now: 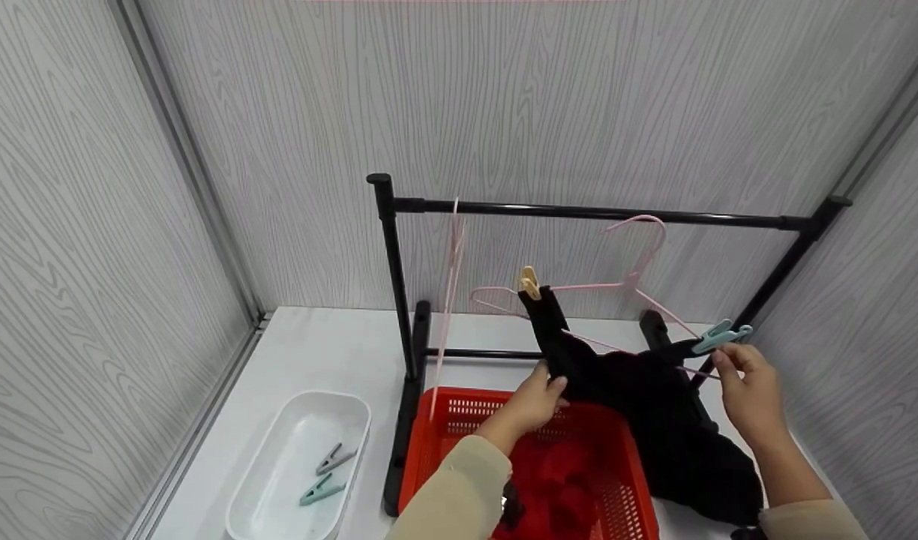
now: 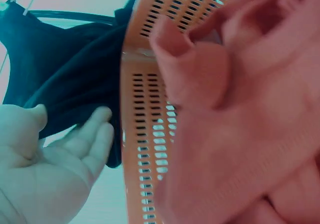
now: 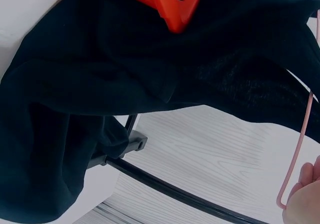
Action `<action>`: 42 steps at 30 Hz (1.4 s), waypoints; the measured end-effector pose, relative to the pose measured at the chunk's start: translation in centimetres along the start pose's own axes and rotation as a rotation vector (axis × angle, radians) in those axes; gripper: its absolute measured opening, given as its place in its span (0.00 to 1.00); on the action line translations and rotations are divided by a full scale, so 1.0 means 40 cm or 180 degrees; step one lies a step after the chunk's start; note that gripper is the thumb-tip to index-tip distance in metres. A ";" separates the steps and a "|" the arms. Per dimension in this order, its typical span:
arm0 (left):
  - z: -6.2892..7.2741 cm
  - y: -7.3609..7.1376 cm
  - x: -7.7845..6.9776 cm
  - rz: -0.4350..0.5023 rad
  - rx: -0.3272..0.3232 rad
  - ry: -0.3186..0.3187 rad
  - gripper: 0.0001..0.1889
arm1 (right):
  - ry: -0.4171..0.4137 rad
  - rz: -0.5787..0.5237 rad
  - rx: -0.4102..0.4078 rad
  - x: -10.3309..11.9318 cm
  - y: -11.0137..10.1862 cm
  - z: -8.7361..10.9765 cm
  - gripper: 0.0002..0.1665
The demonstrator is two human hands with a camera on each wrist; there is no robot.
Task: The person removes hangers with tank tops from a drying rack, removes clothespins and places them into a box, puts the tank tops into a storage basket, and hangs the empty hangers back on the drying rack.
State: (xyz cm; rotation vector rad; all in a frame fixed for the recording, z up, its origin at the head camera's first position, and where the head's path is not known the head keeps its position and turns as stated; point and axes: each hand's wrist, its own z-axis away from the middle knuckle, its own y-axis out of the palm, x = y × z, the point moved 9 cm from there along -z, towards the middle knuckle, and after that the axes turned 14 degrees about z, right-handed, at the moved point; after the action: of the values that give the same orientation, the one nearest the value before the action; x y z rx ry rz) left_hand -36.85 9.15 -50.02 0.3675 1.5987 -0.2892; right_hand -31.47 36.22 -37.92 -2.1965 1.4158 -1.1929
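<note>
A black garment (image 1: 661, 420) with straps hangs from a pink hanger (image 1: 590, 286). A yellow clothespin (image 1: 530, 283) clips its left strap and a teal clothespin (image 1: 718, 337) its right strap. My right hand (image 1: 751, 390) pinches the hanger's right end just below the teal clothespin; in the right wrist view only its fingertips (image 3: 306, 176) show beside the hanger's corner. My left hand (image 1: 532, 399) touches the garment's left side, its fingers (image 2: 97, 139) loosely extended and the thumb apart in the left wrist view. Whether the hanger's hook (image 1: 650, 225) bears on the rail I cannot tell.
A black rack (image 1: 601, 213) stands behind, with a second pink hanger (image 1: 448, 292) at its left. Below is a red perforated basket (image 1: 418, 457) holding red cloth (image 1: 553, 480). A white tray (image 1: 268, 450) at left holds a grey clothespin (image 1: 333, 459) and a teal-green one.
</note>
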 end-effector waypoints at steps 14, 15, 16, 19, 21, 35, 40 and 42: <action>-0.031 -0.001 -0.017 0.1855 -0.0321 -0.0090 0.21 | -0.0013 -0.0031 -0.0208 0.001 -0.021 0.002 0.03; -0.032 -0.001 -0.023 0.2004 -0.0327 -0.0066 0.21 | -0.0018 -0.0040 -0.0229 0.002 -0.022 0.002 0.02; -0.034 0.000 -0.030 0.2184 -0.0319 -0.0022 0.20 | -0.0018 -0.0049 -0.0242 0.002 -0.023 0.001 0.02; -0.039 0.006 -0.055 0.2703 -0.0283 0.0064 0.21 | 0.0013 -0.0072 -0.0261 0.003 -0.026 0.000 0.03; -0.039 0.008 -0.080 0.2957 -0.0242 0.0130 0.22 | 0.0063 -0.0085 -0.0264 0.003 -0.030 -0.002 0.05; -0.010 -0.021 -0.260 0.3295 -0.0125 0.0731 0.23 | 0.0842 -0.0386 0.0025 -0.014 -0.034 -0.006 0.11; 0.017 -0.046 -0.277 0.2413 -0.0166 0.0883 0.19 | 0.0983 -0.0635 -0.0022 -0.024 -0.033 -0.008 0.07; 0.030 -0.051 -0.266 0.1903 -0.0166 0.0891 0.17 | 0.1017 -0.0761 -0.0037 -0.029 -0.031 -0.010 0.08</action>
State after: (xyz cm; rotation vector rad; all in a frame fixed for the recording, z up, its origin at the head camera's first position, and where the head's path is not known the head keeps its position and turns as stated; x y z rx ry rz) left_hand -36.16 6.18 -39.55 0.8489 1.6809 0.2724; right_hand -31.20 37.90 -37.50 -2.3116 1.2951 -1.6851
